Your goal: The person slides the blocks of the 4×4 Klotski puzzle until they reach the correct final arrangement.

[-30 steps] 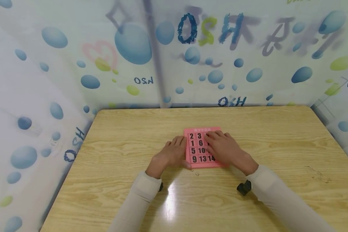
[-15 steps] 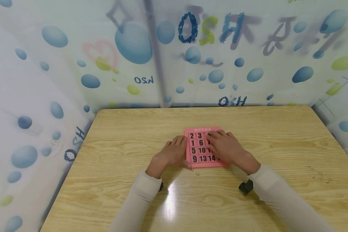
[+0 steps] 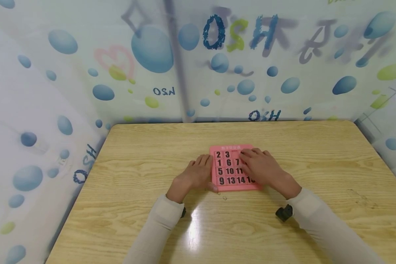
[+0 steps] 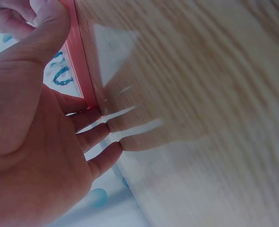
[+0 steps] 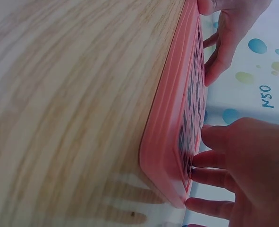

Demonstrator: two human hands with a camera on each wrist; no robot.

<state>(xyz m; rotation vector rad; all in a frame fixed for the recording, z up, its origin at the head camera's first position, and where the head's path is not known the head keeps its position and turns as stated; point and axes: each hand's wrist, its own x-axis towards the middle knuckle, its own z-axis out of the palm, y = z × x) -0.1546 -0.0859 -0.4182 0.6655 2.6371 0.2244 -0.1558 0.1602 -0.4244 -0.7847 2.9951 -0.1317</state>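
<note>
A pink sliding number puzzle (image 3: 230, 171) lies flat on the wooden table, with black digits on its tiles. Its top row shows 2, 3 and then a bare pink slot (image 3: 235, 154). My left hand (image 3: 194, 176) lies along the puzzle's left side, thumb by the near left corner. In the left wrist view, that hand's fingers reach down fairly straight beside the pink edge (image 4: 81, 61). My right hand (image 3: 260, 167) covers the right columns, hiding several tiles. From the right wrist, its fingertips (image 5: 198, 172) touch the puzzle's face close to a corner.
The wooden table (image 3: 135, 154) extends around the puzzle on all sides. Behind it and to the left stands a pale wall covering (image 3: 198, 84) with blue drops and lettering. A dark wrist device (image 3: 284, 212) sits under the right cuff.
My right hand has shifted a little to the right across the puzzle. The 7, the 11, most of the 15 and the bare top-row slot have come into view. The left hand stays put.
</note>
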